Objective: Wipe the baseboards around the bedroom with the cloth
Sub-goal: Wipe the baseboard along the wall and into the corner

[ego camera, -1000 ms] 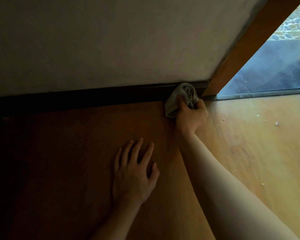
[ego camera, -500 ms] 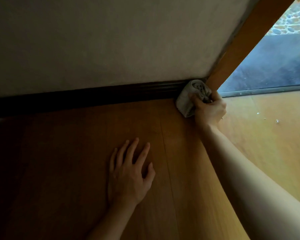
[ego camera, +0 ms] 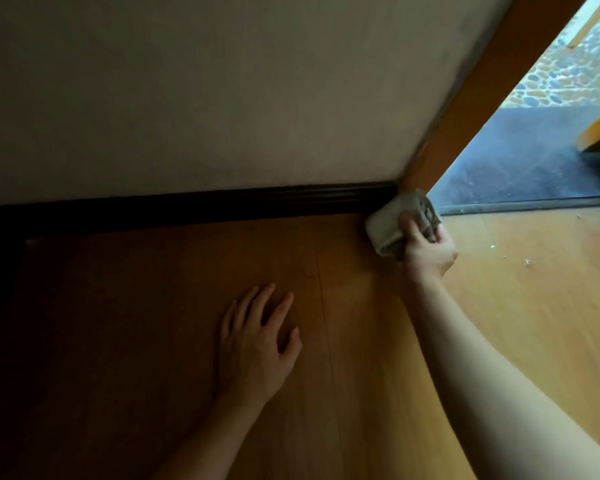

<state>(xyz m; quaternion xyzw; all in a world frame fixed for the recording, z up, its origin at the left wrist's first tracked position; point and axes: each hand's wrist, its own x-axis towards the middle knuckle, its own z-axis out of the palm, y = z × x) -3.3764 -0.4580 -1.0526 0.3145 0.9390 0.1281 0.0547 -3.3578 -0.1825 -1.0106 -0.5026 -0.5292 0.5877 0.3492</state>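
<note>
A dark brown baseboard (ego camera: 222, 204) runs along the foot of the pale wall, from the far left to the wooden door frame (ego camera: 465, 109). My right hand (ego camera: 426, 249) grips a bunched grey cloth (ego camera: 388, 223) and presses it against the baseboard's right end, where it meets the door frame. My left hand (ego camera: 257, 344) lies flat on the wooden floor, palm down, fingers spread, holding nothing.
The wood floor (ego camera: 361, 375) is in shadow at the left and sunlit at the right. Small white crumbs (ego camera: 527, 261) lie on the lit part. Past a metal threshold strip (ego camera: 534, 204) is a dark mat and pebbled ground outside.
My right hand has slid the cloth to the right along the baseboard until it reached the door frame. My left hand has stayed flat on the floor.
</note>
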